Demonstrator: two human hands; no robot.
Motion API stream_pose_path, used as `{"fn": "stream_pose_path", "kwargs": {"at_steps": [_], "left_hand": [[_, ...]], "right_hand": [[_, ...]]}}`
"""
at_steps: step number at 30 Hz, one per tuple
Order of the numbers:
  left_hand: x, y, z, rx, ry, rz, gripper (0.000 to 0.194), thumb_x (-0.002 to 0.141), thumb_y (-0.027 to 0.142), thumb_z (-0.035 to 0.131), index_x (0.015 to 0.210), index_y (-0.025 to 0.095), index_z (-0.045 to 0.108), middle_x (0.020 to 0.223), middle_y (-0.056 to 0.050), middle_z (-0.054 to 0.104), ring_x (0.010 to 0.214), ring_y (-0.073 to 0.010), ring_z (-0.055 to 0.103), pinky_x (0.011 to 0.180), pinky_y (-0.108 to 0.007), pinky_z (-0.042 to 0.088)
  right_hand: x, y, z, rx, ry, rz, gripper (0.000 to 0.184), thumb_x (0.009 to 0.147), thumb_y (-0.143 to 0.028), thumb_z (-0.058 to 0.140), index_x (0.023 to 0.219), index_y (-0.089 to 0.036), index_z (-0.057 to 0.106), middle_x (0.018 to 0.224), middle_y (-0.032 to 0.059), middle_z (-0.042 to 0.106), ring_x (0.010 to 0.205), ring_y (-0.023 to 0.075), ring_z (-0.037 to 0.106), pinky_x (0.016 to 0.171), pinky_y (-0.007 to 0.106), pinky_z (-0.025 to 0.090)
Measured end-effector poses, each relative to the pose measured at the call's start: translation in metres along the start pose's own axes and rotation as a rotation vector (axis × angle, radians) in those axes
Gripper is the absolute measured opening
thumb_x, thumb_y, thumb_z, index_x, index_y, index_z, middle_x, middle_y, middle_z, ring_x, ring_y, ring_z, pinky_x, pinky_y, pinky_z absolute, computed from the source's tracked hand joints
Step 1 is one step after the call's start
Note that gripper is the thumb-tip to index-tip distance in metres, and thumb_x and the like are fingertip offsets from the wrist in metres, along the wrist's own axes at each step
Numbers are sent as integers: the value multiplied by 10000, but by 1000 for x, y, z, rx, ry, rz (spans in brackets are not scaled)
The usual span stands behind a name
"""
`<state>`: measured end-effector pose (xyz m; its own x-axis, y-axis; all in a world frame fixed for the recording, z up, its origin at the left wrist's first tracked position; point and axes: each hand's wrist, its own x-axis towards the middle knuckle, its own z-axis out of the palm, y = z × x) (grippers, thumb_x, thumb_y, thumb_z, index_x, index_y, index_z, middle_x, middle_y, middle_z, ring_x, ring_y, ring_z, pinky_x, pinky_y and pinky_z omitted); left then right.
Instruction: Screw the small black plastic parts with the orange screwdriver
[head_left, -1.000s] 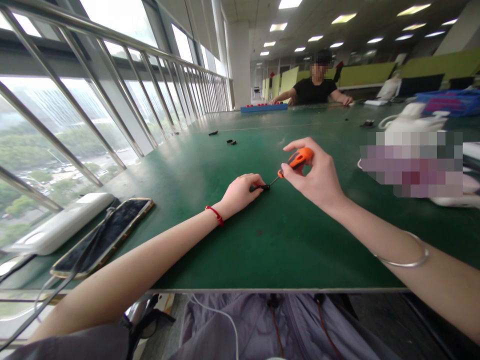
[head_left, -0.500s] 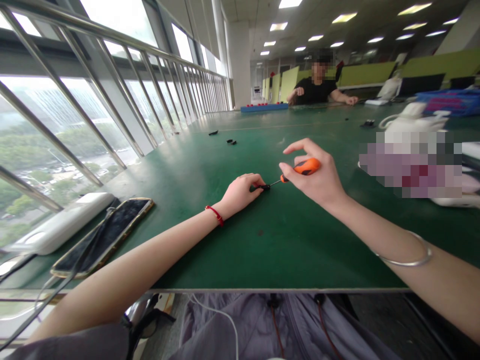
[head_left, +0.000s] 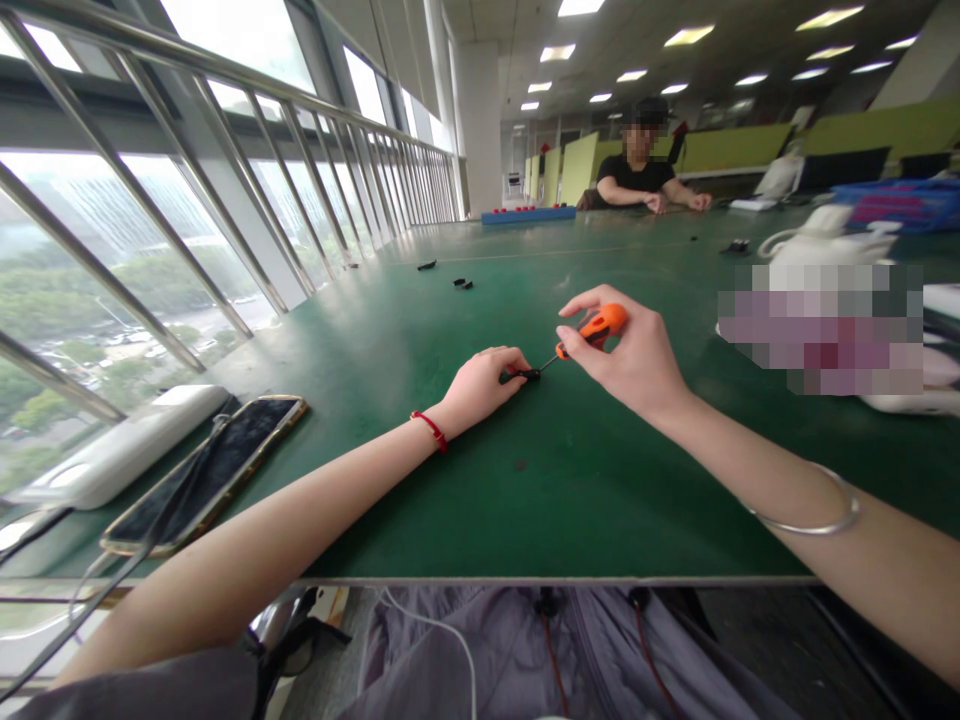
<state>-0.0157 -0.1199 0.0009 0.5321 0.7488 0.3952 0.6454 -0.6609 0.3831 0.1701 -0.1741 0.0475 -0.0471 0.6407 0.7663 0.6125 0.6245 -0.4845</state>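
Note:
My left hand [head_left: 486, 386] rests on the green table, its thumb and fingers pinching a small black part [head_left: 531, 375]. Most of that part is covered by my fingers, and I cannot make out its exact kind. In my right hand [head_left: 630, 345] is a screwdriver [head_left: 611, 319] with an orange and black handle. The thumb lies against the handle, while the index finger curves above it. The thin metal shaft slants down to the left, and its tip meets the black part or is right at it.
Small black pieces [head_left: 463, 284] lie farther back on the table [head_left: 420, 500]. On the left are a phone [head_left: 210, 470], a white device [head_left: 127, 450] and cables, beside a metal railing. A white machine [head_left: 825, 245] stands at right. Across the table sits a person [head_left: 637, 180].
The screwdriver has tilted more upright, its handle shifting left and up as my right fingers changed position. My left hand has stayed put. The person opposite has brought their hands closer together.

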Motion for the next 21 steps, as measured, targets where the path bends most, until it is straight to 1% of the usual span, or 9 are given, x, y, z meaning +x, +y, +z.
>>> {"fn": "stream_pose_path", "kwargs": {"at_steps": [2,4,7,9,11,13,15,19,21], "left_hand": [[0,0,0,-1,0,-3,135,800,201,553,895,192,649,928,-29,675,885,-178,621,782,-296,507],[0,0,0,2,1,0,131,801,203,552,891,192,646,928,-30,675,885,-179,621,782,-298,507],[0,0,0,6,3,9,130,798,196,551,888,191,645,920,-29,675,878,-179,620,793,-304,504],[0,0,0,7,4,13,132,797,191,549,888,189,645,917,-30,674,875,-180,620,791,-305,503],[0,-1,1,9,7,13,136,798,192,546,891,190,645,917,-29,674,876,-180,620,784,-302,503],[0,-1,1,11,6,9,136,799,197,546,892,193,645,917,-27,674,880,-179,620,780,-298,504],[0,-1,1,12,2,2,134,799,202,549,892,194,645,918,-27,674,883,-179,620,778,-296,505],[0,0,0,17,2,2,125,795,196,554,885,195,642,918,-26,674,880,-181,620,784,-302,505],[0,0,1,18,8,8,121,794,189,556,881,194,641,913,-26,674,876,-182,620,788,-306,504]], "right_hand": [[0,0,0,30,18,-14,223,694,-253,634,908,-224,578,676,-18,598,559,144,526,588,283,423],[0,1,0,33,3,3,289,682,-264,646,957,-223,564,620,-45,555,518,132,501,565,273,412],[0,0,-1,-7,-54,46,140,718,-326,630,798,-215,599,520,-54,498,476,116,463,547,264,386],[0,-1,-1,-10,-63,48,114,731,-322,617,736,-210,602,533,-36,521,500,123,479,560,269,391],[0,0,0,1,-26,17,127,707,-268,625,817,-208,605,616,-23,566,541,131,504,593,279,410],[0,0,0,18,17,-8,278,677,-225,634,949,-210,580,688,-23,582,553,132,514,604,283,422],[0,1,0,26,16,-3,343,672,-232,642,1004,-211,556,644,-43,553,517,126,500,589,282,418],[0,0,0,-19,-45,28,97,721,-304,625,754,-217,596,538,-37,524,511,131,503,562,273,392],[-1,-1,0,-28,-25,13,71,720,-282,621,745,-218,602,589,-22,564,546,138,520,586,279,405]]}}
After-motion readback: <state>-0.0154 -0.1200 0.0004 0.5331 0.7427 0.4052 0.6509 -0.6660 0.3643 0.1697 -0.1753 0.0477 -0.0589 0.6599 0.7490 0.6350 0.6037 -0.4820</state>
